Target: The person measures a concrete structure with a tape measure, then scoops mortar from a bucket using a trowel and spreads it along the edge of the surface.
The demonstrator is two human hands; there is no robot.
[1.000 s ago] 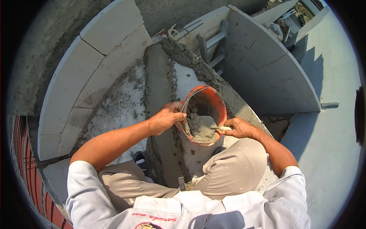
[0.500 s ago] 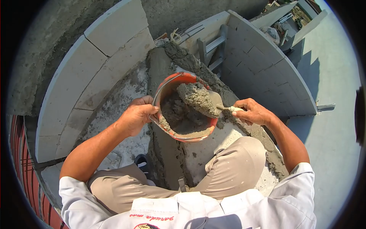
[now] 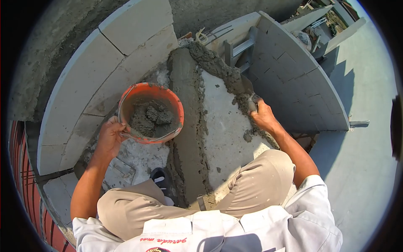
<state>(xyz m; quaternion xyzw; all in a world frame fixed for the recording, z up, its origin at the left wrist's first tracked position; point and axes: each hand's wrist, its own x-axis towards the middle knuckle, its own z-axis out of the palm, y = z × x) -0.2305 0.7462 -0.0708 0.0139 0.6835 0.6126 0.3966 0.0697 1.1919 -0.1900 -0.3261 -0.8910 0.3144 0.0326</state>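
My left hand [image 3: 111, 136] grips the rim and wire handle of an orange bucket [image 3: 179, 122], which is tilted toward me. Wet mortar [image 3: 153, 117] lies inside it. On the other side, my right hand [image 3: 265, 115] is closed round the handle of a trowel [image 3: 247, 85]. Its blade is against the ridge of mortar [image 3: 214, 63] that runs along the top of the right-hand wall; part of the blade is hard to make out. A second, flatter mortar strip [image 3: 189, 126] lies between the bucket and the trowel.
A wall of pale blocks [image 3: 113, 63] curves up on my left, and another block wall [image 3: 294, 75] stands on the right. A metal ladder [image 3: 243, 48] leans beyond the mortar ridge. My shoe [image 3: 161, 180] rests below the bucket.
The bucket has moved left with my left hand. My right hand has carried the trowel up from the bucket to the right-hand mortar ridge, and the heaped load no longer shows on its blade.
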